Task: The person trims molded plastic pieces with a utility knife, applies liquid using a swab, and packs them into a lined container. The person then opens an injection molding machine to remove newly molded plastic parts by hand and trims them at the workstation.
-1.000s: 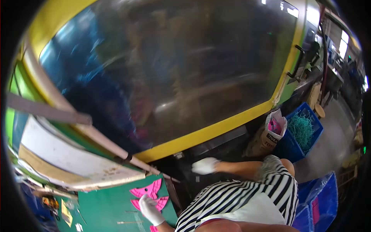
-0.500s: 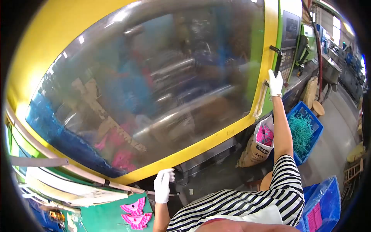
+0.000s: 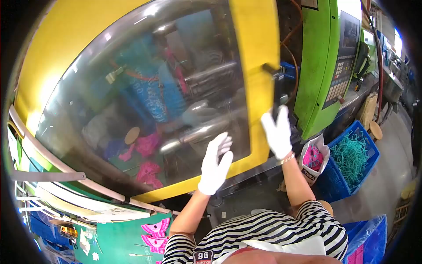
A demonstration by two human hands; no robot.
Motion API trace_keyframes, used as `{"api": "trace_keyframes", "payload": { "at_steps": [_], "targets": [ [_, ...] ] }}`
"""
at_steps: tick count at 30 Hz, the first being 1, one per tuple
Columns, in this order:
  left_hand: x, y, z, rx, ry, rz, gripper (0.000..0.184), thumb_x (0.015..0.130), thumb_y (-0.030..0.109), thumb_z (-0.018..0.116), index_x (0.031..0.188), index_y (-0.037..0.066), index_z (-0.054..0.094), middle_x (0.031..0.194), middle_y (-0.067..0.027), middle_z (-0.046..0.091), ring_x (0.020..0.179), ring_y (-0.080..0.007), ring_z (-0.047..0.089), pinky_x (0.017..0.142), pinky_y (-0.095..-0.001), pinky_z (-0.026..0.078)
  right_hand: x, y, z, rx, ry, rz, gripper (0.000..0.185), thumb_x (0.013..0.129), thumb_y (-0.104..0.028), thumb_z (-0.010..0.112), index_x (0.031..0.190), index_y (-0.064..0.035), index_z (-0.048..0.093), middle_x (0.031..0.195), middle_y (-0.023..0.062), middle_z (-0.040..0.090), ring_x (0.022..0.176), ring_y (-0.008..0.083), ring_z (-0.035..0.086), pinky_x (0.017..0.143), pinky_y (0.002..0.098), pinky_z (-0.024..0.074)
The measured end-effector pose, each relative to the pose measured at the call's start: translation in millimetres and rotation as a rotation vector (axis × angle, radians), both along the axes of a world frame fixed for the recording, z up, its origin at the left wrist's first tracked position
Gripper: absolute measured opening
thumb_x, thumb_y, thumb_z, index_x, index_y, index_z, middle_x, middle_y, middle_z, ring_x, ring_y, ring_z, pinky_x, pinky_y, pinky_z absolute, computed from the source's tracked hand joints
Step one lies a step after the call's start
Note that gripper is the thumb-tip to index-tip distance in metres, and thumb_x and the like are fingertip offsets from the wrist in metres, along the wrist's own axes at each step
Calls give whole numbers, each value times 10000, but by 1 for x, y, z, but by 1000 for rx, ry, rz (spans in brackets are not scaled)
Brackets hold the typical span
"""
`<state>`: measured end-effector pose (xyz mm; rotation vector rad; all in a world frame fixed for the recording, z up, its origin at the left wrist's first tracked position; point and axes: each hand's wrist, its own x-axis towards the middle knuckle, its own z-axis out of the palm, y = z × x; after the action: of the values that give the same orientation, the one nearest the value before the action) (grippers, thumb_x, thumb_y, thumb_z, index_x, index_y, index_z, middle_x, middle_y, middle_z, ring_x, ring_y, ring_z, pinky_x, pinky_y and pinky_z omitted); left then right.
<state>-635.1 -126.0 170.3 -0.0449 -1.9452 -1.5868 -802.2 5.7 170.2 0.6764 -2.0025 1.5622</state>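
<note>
Handle (image 3: 276, 91): lower end behind right hand (image 3: 278, 135), grip unclear
Left hand (image 3: 214, 168): fingers parted
Window (image 3: 211, 48): blurred pink shapes (image 3: 148, 144)

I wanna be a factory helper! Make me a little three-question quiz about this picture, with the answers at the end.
1. Pick one: what fills the blue crate beside the paper bag?
A. Yellow balls
B. Green strands
C. Red bricks

2. True or false: the left hand is gloved in white.

3. Fill in the gap: the ____ hand is the one at the black handle of the yellow door.

Key:
1. B, green strands.
2. True.
3. Right; the right hand is by the lower end of the handle.
</note>
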Motion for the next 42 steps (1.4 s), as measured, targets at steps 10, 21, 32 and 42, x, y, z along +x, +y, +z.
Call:
{"api": "trace_keyframes", "payload": {
  "at_steps": [10, 21, 32, 42],
  "targets": [
    [-7, 1, 4, 17, 158, 880, 483, 829, 30, 521, 1283, 34, 357, 1085, -70, 466, 991, -167, 467, 937, -329, 370, -188, -196, 2, 150, -399, 911, 398, 895, -431, 571, 1003, -49, 543, 872, 34, 562, 822, 122, 533, 765, 279, 454],
    [-14, -9, 1, -90, -128, 1859, 605, 882, 89, 412, 1438, -24, 202, 1446, -198, 281, 1323, -305, 325, 1110, -408, 220, -293, -513, -1, 117, -1030, 1221, 617, 836, -669, 496, 1012, -80, 546, 745, 25, 517, 646, 163, 510, 639, 327, 454],
    [-213, -122, 62, -959, 55, 1280, 205, 732, -1, 640, 929, 54, 631, 852, -97, 592, 803, -280, 569, 774, -376, 459, -294, -535, 18, 64, -1139, 1335, 656, 836, -664, 502, 1072, -53, 508, 1027, 104, 600, 930, 255, 576, 842, 424, 458],
    [-408, -372, 130, -1817, -982, 1502, 218, 812, 190, 513, 938, 128, 680, 885, -79, 624, 910, -231, 541, 804, -403, 350, -333, -604, -57, -140, -911, 1243, 328, 959, -336, 427, 958, -72, 620, 831, 54, 620, 775, 198, 552, 729, 345, 447]
  ]
}}
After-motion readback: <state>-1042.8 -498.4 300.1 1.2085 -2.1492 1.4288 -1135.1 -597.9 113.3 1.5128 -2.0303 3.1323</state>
